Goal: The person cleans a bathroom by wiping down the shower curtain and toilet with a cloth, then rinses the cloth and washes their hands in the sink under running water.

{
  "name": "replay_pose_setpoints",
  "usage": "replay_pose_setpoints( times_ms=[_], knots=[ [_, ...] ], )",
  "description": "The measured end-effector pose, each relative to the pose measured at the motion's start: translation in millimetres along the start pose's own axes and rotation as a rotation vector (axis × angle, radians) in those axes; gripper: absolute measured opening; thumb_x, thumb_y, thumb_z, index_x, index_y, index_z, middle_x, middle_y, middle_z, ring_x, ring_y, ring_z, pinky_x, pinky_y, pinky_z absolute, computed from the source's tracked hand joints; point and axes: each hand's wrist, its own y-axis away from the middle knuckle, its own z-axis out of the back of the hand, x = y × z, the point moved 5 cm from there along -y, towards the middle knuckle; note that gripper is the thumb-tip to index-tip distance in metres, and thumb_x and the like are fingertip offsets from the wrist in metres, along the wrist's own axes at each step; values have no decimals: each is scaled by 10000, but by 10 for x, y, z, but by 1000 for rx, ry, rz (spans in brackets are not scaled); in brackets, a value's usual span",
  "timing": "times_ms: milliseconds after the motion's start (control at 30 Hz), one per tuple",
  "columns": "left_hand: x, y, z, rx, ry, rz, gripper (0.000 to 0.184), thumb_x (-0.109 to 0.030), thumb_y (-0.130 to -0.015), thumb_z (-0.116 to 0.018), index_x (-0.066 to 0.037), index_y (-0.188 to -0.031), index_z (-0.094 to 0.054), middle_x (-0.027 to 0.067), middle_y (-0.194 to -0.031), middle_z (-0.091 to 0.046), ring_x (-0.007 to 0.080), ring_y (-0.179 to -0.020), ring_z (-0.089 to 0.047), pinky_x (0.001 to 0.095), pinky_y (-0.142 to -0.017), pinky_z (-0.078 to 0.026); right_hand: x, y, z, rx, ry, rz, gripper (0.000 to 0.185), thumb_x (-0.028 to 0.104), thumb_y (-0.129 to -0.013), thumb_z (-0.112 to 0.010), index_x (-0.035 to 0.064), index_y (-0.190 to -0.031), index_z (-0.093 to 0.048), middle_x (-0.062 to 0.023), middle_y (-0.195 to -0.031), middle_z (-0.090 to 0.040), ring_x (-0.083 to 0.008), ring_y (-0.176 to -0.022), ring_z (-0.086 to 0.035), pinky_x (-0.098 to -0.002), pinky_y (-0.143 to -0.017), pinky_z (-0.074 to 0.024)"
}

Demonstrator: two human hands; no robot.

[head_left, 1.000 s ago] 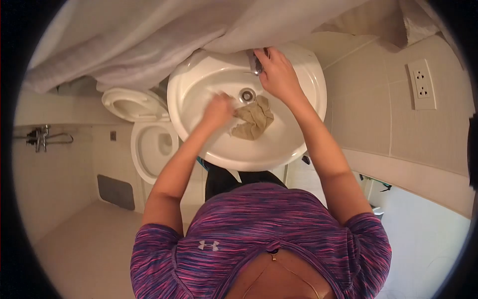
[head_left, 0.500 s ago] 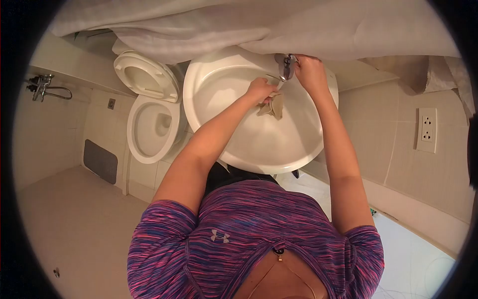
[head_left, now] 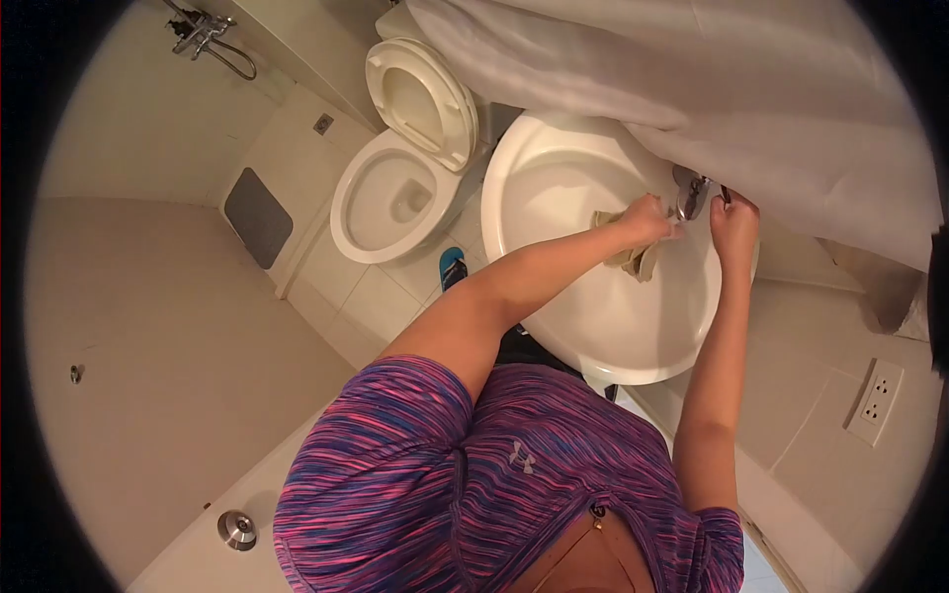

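Inside the white washbasin (head_left: 633, 336), my left hand (head_left: 647, 219) is closed around a crumpled beige cloth (head_left: 641, 262), just beside the spout. Part of the cloth hangs below the fingers. My right hand (head_left: 734, 232) is at the basin's far right edge, its fingers curled at the dark lever of the chrome faucet (head_left: 692, 198). The fingertips there are partly hidden. Whether water runs from the spout is hard to make out.
A toilet (head_left: 381, 212) with its lid raised stands left of the basin. A pale curtain (head_left: 732, 89) hangs over the basin's back edge. A wall outlet (head_left: 876, 403) is at the right, a shower mixer (head_left: 203, 35) at the far upper left.
The view has turned and swung left, so basin and hands appear farther right. My left hand still grips the cloth, now bunched nearer the faucet. My right hand stays at the faucet lever.
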Motion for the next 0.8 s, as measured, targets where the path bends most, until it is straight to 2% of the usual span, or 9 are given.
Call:
replay_pose_setpoints(
  times_ms=[67, 133, 200, 367, 500, 533, 633, 700, 800],
  knots=[
    [81, 29, -51, -89, 42, -64, 253, -122, -675, -696, 9, -861, -586, 124, -797, -630, 178, -719, -596, 297, -640, -458, -45, 238, -172, -150, -54, 117, 319, 60, -709, -533, -39, -1012, -541, -250, -986, -557, -362, -927, -533, -399, -792, -429],
    [68, 54, 1, -196, 81, -134, 247, -105, -685, -691, 9, -872, -577, 110, -805, -625, 158, -730, -585, 288, -652, -455, -249, 700, -450, -431, -523, -154, 508, 47, -718, -542, -26, -1206, -417, -194, -1106, -529, -280, -986, -521, -362, -853, -408],
    [110, 158, 73, -188, 273, 9, 259, -77, -708, -674, 19, -915, -550, 108, -831, -613, 156, -755, -578, 297, -670, -458, -195, 1083, -962, -84, -489, -280, 571, 58, -741, -552, -7, -1267, -340, -181, -1122, -504, -229, -980, -518, -315, -846, -407],
    [101, 221, 451, -445, 502, -53, 243, -125, -761, -650, 14, -920, -530, 115, -828, -602, 189, -767, -577, 315, -684, -462, -476, 1402, -1601, 345, -830, -590, 335, 82, -805, -515, 21, -1134, -492, -82, -991, -564, -160, -899, -537, -259, -808, -411],
    [752, 122, 361, -640, 638, 273, 172, -134, -787, -576, 27, -832, -536, 115, -762, -590, 236, -746, -582, 343, -680, -470, -316, 1104, -1255, 98, -1439, -882, 215, 114, -811, -525, 60, -1016, -566, -52, -929, -586, -147, -856, -545, -264, -757, -421],
    [845, 69, 297, -633, 638, 267, 172, -134, -787, -576, 27, -832, -536, 115, -762, -590, 236, -746, -582, 343, -680, -470, -126, 1008, -1157, 89, -1438, -879, 215, 114, -811, -525, 60, -1016, -566, -52, -929, -586, -147, -856, -545, -264, -757, -421],
    [964, -29, -164, -109, 902, 586, 164, -150, -784, -551, 14, -794, -548, 103, -698, -579, 251, -726, -588, 341, -651, -472, 289, 843, -1004, -51, -1378, -801, 146, 132, -823, -524, 21, -915, -549, -59, -843, -583, -149, -757, -564, -263, -680, -448],
    [787, 14, -284, -36, 1172, 622, 142, -161, -778, -544, -21, -768, -568, 80, -659, -578, 260, -730, -600, 385, -632, -470, 422, 770, -842, -39, -646, -484, 229, 231, -851, -535, 7, -873, -574, -123, -823, -604, -200, -752, -579, -302, -695, -453],
    [585, -51, -119, 13, 848, 418, 229, -246, -854, -472, -75, -1000, -518, 92, -994, -505, 232, -925, -528, 405, -696, -473, -548, 975, -1394, -16, -450, -514, 350, 335, -855, -535, -11, -858, -586, -176, -796, -609, -269, -738, -581, -350, -702, -445]
  ],
)
